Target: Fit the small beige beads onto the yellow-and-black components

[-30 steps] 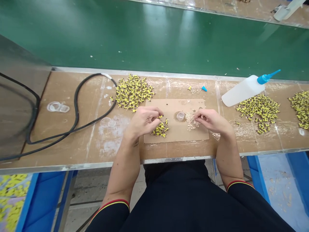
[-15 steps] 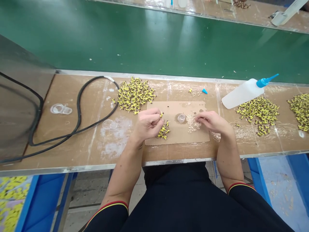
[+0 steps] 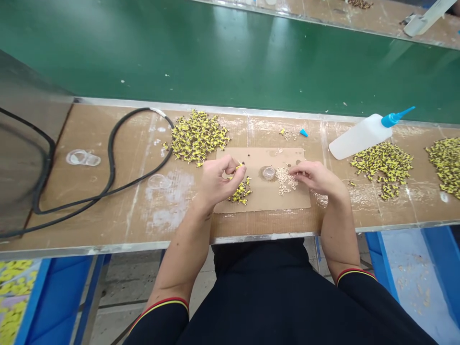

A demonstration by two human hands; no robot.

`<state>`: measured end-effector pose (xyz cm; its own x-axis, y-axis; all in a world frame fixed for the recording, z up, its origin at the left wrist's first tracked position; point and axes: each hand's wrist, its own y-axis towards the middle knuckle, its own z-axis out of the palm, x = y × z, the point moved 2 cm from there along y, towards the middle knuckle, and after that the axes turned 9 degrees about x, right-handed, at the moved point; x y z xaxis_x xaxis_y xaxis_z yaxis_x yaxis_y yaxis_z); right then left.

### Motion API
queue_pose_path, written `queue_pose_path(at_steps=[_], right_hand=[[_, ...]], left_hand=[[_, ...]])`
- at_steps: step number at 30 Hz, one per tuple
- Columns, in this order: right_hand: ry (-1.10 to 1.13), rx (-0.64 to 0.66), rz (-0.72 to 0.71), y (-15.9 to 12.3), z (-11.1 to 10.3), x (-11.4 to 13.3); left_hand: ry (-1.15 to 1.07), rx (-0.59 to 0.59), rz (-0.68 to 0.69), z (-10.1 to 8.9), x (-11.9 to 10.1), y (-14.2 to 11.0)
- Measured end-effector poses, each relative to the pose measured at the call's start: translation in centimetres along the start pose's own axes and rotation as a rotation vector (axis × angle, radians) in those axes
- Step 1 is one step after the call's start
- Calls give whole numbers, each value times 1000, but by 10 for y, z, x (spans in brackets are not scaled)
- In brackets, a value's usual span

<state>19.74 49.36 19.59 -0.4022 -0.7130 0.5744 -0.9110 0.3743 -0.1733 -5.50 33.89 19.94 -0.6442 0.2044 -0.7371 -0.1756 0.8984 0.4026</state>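
My left hand [image 3: 218, 182] is closed in a pinch on a small yellow-and-black part [image 3: 238, 166], held just above a little heap of the same parts [image 3: 240, 192] on a cardboard sheet [image 3: 266, 200]. My right hand [image 3: 315, 178] has its fingers pinched together at the edge of a heap of tiny cream-coloured pieces [image 3: 285, 179]; what it grips is too small to make out. A small clear round cap [image 3: 268, 172] sits between the two hands.
Larger piles of yellow-and-black parts lie at the back left [image 3: 197, 137] and to the right [image 3: 384, 164]. A white squeeze bottle with a blue nozzle [image 3: 362, 135] lies on its side. A black cable [image 3: 111, 158] loops at the left. A green conveyor belt [image 3: 230, 52] runs behind.
My left hand has lifted slightly and turned, raising the pinched yellow part off the heap. My right hand stays at the cream pieces, shifted only a little.
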Motion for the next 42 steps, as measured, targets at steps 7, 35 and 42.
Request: queue_pose_path(at_steps=[7, 35, 42], right_hand=[[83, -65, -19, -2, -2, 0], [549, -414, -225, 17, 29, 47], [400, -516, -307, 17, 31, 63]], left_hand=[[-218, 123, -30, 6, 9, -1], [-232, 79, 252, 54, -26, -9], [-319, -7, 166, 58, -27, -9]])
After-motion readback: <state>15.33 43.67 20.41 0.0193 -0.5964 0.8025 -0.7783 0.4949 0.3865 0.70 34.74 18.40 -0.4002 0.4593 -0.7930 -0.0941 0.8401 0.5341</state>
